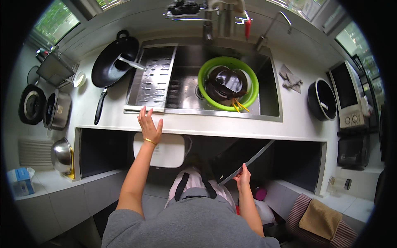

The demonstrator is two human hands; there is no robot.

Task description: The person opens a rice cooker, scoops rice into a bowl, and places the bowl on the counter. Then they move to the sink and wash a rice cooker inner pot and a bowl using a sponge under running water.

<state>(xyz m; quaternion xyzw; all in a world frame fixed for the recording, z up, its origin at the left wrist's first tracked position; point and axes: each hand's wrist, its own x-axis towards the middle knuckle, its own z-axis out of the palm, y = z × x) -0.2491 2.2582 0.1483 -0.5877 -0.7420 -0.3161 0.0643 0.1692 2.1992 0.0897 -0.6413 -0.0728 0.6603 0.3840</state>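
My left hand [150,125], with a gold bangle at its wrist, is spread over the front edge of the white countertop [198,124], by the corner of the steel draining tray [152,80]. It holds nothing. Down at the right, my right hand [243,176] grips the edge of an opened cabinet door [248,164] under the counter. Inside the sink, a green plastic basin [201,93] holds dark bowls [228,82] and yellow chopsticks [240,105]. A white lidded bin [169,152] stands in the opening below my left hand.
A black wok [107,68] with a spatula lies left of the sink. At the right are a grey rag [291,79], a black pot [313,99] and a microwave oven [347,93]. A steel bowl [61,155] stands at the left. Faucets rise behind the sink.
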